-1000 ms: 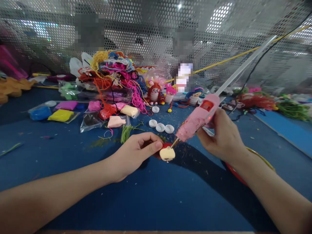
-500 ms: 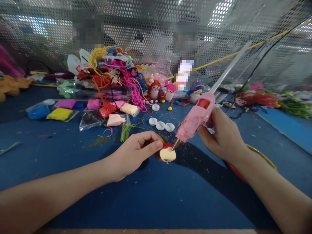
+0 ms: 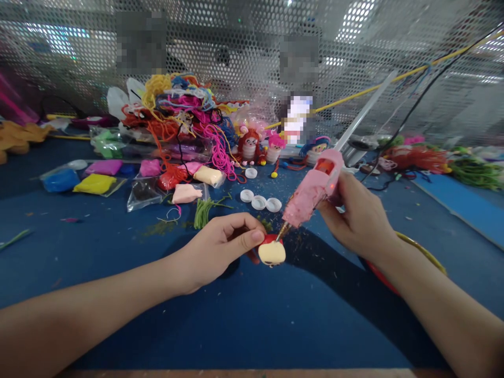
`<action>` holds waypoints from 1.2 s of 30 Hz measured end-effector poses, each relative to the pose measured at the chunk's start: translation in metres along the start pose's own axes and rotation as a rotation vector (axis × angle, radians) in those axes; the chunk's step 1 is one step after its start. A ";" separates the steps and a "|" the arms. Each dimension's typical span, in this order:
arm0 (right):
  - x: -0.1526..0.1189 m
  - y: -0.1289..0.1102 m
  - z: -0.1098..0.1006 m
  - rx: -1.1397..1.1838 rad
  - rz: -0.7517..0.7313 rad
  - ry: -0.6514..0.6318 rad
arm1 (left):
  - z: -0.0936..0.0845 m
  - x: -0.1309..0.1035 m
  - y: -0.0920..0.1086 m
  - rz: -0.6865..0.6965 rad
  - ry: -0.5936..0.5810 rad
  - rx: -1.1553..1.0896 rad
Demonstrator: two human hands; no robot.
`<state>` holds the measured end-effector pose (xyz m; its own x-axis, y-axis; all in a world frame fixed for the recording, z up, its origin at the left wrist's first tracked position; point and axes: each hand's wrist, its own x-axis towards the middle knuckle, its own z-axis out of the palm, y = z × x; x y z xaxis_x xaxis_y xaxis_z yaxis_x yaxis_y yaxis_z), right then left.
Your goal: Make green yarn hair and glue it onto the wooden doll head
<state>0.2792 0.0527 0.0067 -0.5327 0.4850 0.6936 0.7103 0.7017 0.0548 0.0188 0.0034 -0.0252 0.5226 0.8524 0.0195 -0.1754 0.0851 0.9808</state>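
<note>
Between thumb and fingers, my left hand [image 3: 224, 247] pinches a small cream and red piece [image 3: 271, 253] just above the blue table. My right hand [image 3: 356, 215] is wrapped round the handle of a pink glue gun [image 3: 311, 191], which has a long clear glue stick [image 3: 366, 110] rising from its back. The metal nozzle points down and left, and its tip meets the upper edge of the piece, near the red part. Dark marks show on the lower edge of the piece. Green yarn strands [image 3: 205, 211] lie beyond my left hand.
White caps [image 3: 259, 202] sit beyond the nozzle. Yarn-haired dolls [image 3: 249, 144] stand farther back, beside a heap of coloured yarn [image 3: 181, 113]. Bagged clay [image 3: 96, 184] lies at the left. A round red and yellow object [image 3: 421, 249] is partly under my right forearm.
The glue gun has shifted slightly left, its tip now at the red and cream border. The cream piece has turned a little and sits slightly lower. Both hands keep their hold.
</note>
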 end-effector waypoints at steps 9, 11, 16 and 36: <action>0.000 0.002 0.000 -0.029 0.046 0.021 | -0.001 -0.001 0.000 0.001 -0.017 0.002; -0.001 0.002 0.000 -0.033 0.050 0.033 | -0.002 -0.002 0.000 0.005 -0.015 0.007; -0.003 0.002 0.001 -0.022 0.054 0.047 | -0.002 -0.002 -0.002 0.008 0.005 0.051; -0.001 0.000 0.000 -0.022 0.047 0.047 | -0.001 -0.002 0.002 -0.025 0.001 0.112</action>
<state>0.2798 0.0523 0.0064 -0.4764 0.4922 0.7286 0.7445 0.6667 0.0364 0.0165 0.0025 -0.0236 0.5250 0.8511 -0.0058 -0.0679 0.0487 0.9965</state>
